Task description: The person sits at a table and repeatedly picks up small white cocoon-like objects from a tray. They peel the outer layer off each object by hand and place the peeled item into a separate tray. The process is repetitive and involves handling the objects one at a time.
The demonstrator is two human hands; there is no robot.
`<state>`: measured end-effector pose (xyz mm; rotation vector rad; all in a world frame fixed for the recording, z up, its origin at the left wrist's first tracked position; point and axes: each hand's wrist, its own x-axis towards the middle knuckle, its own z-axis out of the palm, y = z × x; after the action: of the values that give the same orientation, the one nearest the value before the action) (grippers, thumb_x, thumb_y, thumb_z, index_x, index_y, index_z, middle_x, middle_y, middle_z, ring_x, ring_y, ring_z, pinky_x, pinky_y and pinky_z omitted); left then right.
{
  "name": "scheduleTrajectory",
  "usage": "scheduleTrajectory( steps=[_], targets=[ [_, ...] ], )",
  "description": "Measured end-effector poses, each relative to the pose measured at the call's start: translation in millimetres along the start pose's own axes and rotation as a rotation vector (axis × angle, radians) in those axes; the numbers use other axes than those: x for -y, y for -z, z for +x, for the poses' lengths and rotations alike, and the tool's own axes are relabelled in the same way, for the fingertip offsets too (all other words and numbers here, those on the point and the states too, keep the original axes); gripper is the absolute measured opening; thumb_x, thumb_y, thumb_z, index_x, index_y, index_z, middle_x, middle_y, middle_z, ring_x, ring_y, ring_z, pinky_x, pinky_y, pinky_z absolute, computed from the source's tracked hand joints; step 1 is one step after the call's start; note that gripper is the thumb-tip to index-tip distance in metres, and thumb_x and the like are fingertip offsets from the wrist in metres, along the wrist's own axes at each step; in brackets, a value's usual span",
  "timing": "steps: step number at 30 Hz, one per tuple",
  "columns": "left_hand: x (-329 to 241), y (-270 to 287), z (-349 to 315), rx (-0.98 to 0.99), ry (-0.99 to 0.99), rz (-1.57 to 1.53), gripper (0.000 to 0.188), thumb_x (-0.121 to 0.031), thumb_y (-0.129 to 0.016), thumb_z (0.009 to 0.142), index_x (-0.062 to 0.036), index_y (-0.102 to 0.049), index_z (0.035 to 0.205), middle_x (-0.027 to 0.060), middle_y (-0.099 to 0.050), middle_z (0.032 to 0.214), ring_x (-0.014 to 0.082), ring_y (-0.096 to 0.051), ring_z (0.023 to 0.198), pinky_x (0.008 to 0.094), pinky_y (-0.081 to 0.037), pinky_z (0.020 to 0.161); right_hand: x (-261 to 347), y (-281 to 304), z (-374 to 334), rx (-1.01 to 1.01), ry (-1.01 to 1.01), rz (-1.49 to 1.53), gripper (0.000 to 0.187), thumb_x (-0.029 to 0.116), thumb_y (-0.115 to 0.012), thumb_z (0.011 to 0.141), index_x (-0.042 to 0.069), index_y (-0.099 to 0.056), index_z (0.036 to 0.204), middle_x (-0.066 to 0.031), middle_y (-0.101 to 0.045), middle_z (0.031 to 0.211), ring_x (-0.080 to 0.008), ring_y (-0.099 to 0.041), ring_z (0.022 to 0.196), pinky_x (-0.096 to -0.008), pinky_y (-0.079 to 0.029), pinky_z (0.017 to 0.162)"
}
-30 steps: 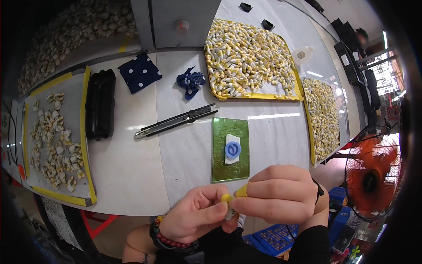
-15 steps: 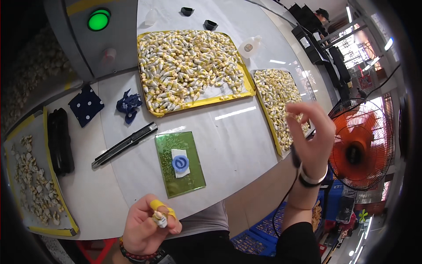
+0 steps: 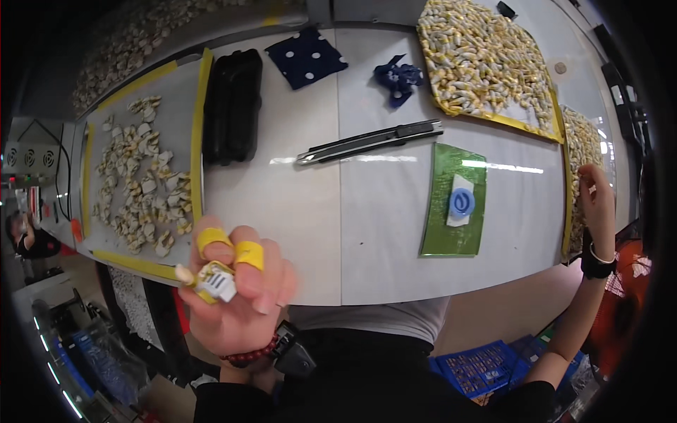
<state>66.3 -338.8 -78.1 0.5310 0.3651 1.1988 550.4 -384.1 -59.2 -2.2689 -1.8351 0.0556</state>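
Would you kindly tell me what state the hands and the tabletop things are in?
Left hand, closed on a small white-and-yellow piece
Right hand, at the right tray, grip unclear
Left tray, partly covered with pieces
Far tray, mostly covered, partly bare
Cutter, lying flat, blade unclear
Polka-dot cloth, spread flat
Other blue cloth, crumpled
Green sheet, flat, bearing a white slip and blue disc
Black container, open or shut unclear

The finger bands are yellow, the square cloth navy (white-dotted).
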Motion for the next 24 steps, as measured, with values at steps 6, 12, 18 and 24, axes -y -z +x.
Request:
scheduleTrajectory(
  steps=[6, 12, 18, 24],
  targets=[
    [-5, 9, -14, -0.062, -0.086, 0.073, 0.033, -0.033, -0.065, 0.083, -0.0117, -0.046, 0.099, 0.0041, -0.054, 0.084, 0.0129, -0.050, 0.065, 0.0271, -0.039, 0.059, 1, 18, 10, -0.016, -0.051, -0.120, 0.011, -0.003, -0.055, 0.081, 0.001, -0.055, 0.091, -0.0051, -0.055, 0.077, -0.0123, -0.051, 0.067, -0.0219, -0.042, 0.060],
    [27, -5, -8, 0.037, 0.168, -0.063, 0.033, -0.028, -0.067, 0.082, -0.0053, -0.049, 0.099, 0.0108, -0.059, 0.084, 0.0139, -0.053, 0.064, 0.0264, -0.042, 0.056, 100, 31, -16, -0.152, 0.141, 0.451, 0.017, -0.007, -0.060, 0.075, -0.001, -0.062, 0.092, -0.0073, -0.062, 0.081, -0.0120, -0.059, 0.075, -0.0229, -0.045, 0.063],
    [65, -18, 3, 0.114, 0.569, -0.231, 0.038, -0.025, -0.064, 0.084, 0.0018, -0.050, 0.107, 0.0144, -0.060, 0.093, 0.0130, -0.053, 0.071, 0.0259, -0.045, 0.065, 178, 3, -2, 0.156, 0.637, 0.312, 0.015, -0.002, -0.064, 0.069, 0.000, -0.061, 0.083, -0.0088, -0.059, 0.075, -0.0216, -0.058, 0.069, -0.0289, -0.048, 0.060],
    [71, -13, 4, 0.124, 0.530, -0.174, 0.037, -0.024, -0.060, 0.087, 0.0014, -0.049, 0.111, 0.0129, -0.059, 0.095, 0.0130, -0.053, 0.075, 0.0256, -0.045, 0.071, 197, -11, 11, 0.128, 0.954, 0.021, 0.018, 0.009, -0.060, 0.063, 0.002, -0.054, 0.078, -0.0049, -0.046, 0.075, -0.0187, -0.049, 0.072, -0.0259, -0.047, 0.059]
  ],
)
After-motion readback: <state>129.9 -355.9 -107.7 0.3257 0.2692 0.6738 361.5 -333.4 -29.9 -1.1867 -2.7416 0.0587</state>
